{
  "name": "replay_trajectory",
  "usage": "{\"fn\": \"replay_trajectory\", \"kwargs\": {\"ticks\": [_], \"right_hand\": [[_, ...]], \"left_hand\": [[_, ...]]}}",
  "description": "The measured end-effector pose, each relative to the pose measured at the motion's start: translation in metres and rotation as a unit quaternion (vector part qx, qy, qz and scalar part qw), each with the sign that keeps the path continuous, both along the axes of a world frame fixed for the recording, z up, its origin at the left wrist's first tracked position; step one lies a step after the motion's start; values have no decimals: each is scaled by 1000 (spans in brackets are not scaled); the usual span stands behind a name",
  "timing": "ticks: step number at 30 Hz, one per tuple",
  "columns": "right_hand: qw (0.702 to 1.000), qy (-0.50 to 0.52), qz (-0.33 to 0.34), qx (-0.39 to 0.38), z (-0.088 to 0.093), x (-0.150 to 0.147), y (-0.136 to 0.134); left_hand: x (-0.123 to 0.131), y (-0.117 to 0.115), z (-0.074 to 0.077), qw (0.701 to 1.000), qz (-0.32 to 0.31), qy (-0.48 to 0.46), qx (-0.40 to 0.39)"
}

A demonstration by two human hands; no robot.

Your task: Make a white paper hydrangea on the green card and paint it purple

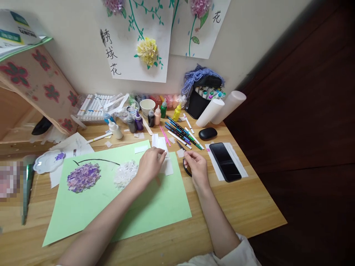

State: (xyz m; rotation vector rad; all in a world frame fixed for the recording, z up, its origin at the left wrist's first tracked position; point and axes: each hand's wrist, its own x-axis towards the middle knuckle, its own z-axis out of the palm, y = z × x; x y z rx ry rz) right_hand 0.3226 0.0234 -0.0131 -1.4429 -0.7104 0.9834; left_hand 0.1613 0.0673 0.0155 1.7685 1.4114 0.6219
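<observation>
Here, left hand (150, 161) overhangs green sheet (166, 203); right hand (198, 168) lies beyond its edge (grips: can't tell).

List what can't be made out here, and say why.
All in the head view:
White, ruffled, round flower: right edge hidden by the left hand.
Whatever the right hand may pinch: too small to tell.
Black-handled metal scissors: partly covered by that hand.
Pale pink shape: pixelated, cut off by the left edge.
White hanging paper sheets: tops cut off by the upper edge.
</observation>
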Motion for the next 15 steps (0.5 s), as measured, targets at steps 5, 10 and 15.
{"fn": "replay_trajectory", "kwargs": {"ticks": [5,10,15], "right_hand": [[997,15,81,-5,-1,-20,-5],[987,8,160,-9,1,-45,-14],[973,-16,230,-8,-1,-65,-25]], "left_hand": [[-15,-5,15,993,-60,-91,-54],[-42,-20,12,994,-16,-95,-58],[-78,-45,6,997,24,-67,-44]]}}
